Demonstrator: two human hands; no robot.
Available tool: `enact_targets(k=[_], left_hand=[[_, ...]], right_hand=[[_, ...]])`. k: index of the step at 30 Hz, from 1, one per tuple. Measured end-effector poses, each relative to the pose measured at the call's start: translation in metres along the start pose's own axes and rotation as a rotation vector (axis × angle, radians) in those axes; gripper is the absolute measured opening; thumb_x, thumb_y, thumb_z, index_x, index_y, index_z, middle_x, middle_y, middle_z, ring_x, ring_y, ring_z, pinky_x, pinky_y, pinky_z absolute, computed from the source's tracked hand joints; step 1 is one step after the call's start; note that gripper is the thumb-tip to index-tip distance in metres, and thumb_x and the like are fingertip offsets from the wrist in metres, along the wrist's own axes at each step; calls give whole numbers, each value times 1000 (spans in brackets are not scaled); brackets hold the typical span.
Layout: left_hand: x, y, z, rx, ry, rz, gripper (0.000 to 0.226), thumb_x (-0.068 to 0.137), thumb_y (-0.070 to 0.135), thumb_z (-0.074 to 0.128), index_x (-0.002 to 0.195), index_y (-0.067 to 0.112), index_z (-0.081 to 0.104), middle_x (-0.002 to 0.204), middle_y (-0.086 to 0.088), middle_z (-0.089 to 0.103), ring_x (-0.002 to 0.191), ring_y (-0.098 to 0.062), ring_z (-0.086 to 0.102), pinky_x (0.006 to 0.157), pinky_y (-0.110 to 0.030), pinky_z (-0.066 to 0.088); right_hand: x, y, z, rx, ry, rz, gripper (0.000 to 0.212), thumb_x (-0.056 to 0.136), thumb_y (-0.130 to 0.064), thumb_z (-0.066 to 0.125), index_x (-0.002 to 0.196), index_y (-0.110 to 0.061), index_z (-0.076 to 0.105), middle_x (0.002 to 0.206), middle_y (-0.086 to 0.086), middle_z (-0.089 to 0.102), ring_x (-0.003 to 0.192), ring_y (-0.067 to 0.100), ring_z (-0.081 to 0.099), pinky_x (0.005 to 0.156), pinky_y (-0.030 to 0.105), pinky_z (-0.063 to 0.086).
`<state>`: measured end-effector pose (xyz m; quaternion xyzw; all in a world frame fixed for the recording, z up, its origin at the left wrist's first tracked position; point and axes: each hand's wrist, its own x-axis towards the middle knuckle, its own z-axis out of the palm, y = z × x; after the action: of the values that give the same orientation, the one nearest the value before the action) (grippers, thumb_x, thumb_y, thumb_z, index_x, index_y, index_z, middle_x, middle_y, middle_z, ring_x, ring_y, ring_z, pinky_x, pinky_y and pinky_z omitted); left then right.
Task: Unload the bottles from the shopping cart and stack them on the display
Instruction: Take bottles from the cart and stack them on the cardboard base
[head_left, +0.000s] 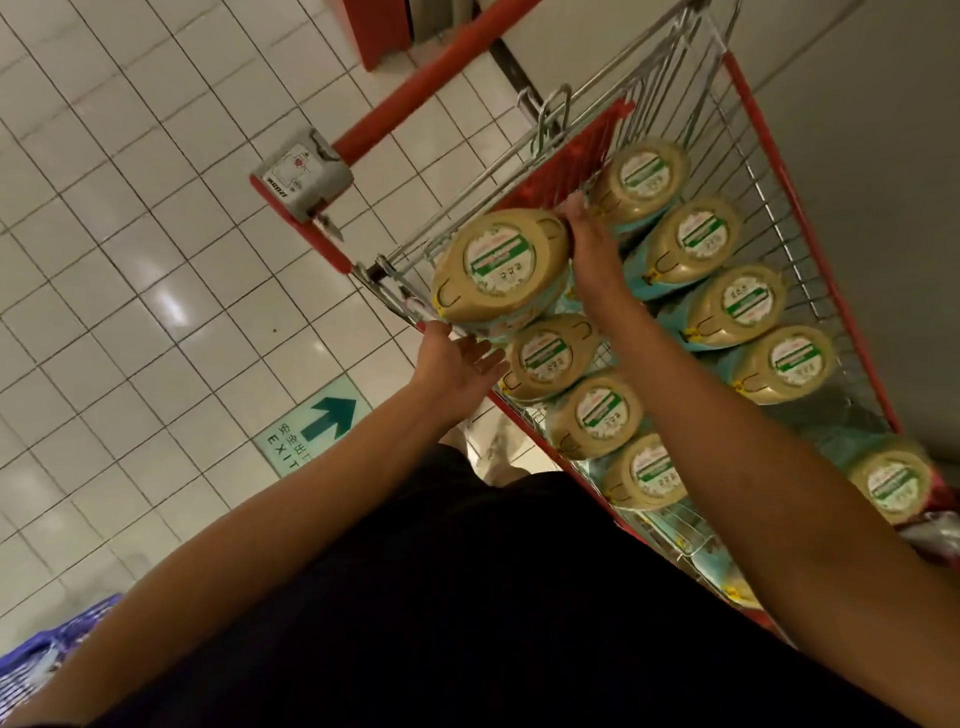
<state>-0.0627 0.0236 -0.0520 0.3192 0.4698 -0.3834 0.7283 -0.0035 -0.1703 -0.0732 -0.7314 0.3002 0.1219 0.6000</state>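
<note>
Floor marker: a green exit sign with an arrow (311, 426) lies on the white tiled floor (130, 234) at the left, well apart from the work.
Cart handle: the red bar with a grey coin-lock box (304, 176) sits at the far left of the red-framed wire shopping cart (769, 171).
Left hand: the left hand (457, 364) is just below the near-left end of the raised bottle, fingers spread and loose; its grip is not closed, and whether the fingertips touch the bottle I cannot tell.
Raised bottle: a large tan-capped bottle with a round white-and-green label and pale blue body (501, 267) is held above the cart's left rim, cap toward the camera, the oval cap's long axis running near-left to far-right.
Right hand: the right hand (584, 228) presses on the far-right end of that cap, fingers curled over its edge; its grip is on the bottle.
Key relation: the bottle lies between the two hands, the right carrying and the left nearest the free end, so the left likely needs to close under that end before a lift clear.
Remaining bottles: matching tan-capped bottles (748, 301) fill two rows in the cart, right of the raised one.
Display: not in view.
</note>
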Motion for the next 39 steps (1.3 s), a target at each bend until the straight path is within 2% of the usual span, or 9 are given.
enact_targets(k=[4, 8, 13, 19, 25, 28, 33, 36, 39], left_hand=[[9, 2, 12, -94, 42, -2, 68, 104, 55, 36, 146, 3, 49, 104, -13, 61, 99, -26, 62, 83, -41, 56], [19, 0, 16, -183, 15, 7, 76, 102, 66, 37, 150, 7, 42, 136, -21, 58, 127, -38, 59, 109, -58, 48], [17, -3, 19, -108, -15, 53, 78, 100, 67, 43, 150, 8, 42, 146, -23, 51, 134, -39, 52, 112, -69, 39], [-7, -17, 17, 166, -207, 111, 64, 104, 58, 36, 152, 20, 50, 152, -16, 54, 140, -41, 49, 117, -65, 35], [-33, -50, 3, 473, -293, 137, 63, 109, 54, 24, 150, 14, 51, 143, -18, 62, 129, -39, 61, 100, -55, 56], [-41, -74, 7, 554, -253, 174, 62, 110, 48, 26, 151, 8, 49, 144, -21, 60, 133, -42, 56, 107, -58, 50], [-57, -95, 25, 677, -217, 183, 66, 109, 51, 27, 151, 5, 47, 148, -27, 53, 140, -49, 46, 118, -67, 32], [-58, -105, 32, 738, -199, 229, 59, 109, 47, 35, 146, 3, 52, 144, -29, 56, 136, -53, 48, 106, -62, 43], [-62, -118, 38, 774, -234, 241, 54, 109, 46, 40, 139, 6, 60, 139, -27, 61, 132, -51, 54, 93, -52, 49]], right_hand=[[12, 10, 5, 61, -29, 75, 40, 111, -39, 44, 91, -16, 70, 95, 2, 74, 92, 16, 69, 85, 33, 53], [8, 11, 2, 154, 9, 121, 45, 103, -30, 45, 61, -27, 62, 62, -13, 64, 62, 3, 60, 63, 21, 48], [-18, 2, -11, 81, -4, 46, 32, 91, -36, 41, 62, -28, 50, 68, -7, 55, 78, 15, 48, 73, 35, 39], [-79, 6, -50, 463, 31, 73, 36, 96, -33, 52, 61, -26, 56, 64, -4, 54, 70, 15, 50, 74, 37, 42], [-148, 28, -85, 549, 119, 81, 26, 90, -41, 56, 73, -22, 57, 79, 6, 54, 83, 30, 51, 83, 43, 42], [-174, 41, -98, 632, 188, 56, 35, 90, -39, 57, 58, -29, 66, 69, -4, 61, 77, 19, 56, 79, 36, 47], [-210, 57, -116, 768, 278, 30, 55, 108, -26, 48, 63, -32, 79, 71, -10, 73, 70, 7, 69, 71, 27, 57], [-230, 65, -126, 826, 354, 57, 57, 108, -24, 49, 57, -27, 75, 66, -8, 70, 63, 8, 66, 66, 26, 54], [-250, 74, -131, 857, 455, 44, 42, 109, -22, 47, 72, -23, 67, 67, -6, 67, 64, 9, 64, 67, 26, 52]])
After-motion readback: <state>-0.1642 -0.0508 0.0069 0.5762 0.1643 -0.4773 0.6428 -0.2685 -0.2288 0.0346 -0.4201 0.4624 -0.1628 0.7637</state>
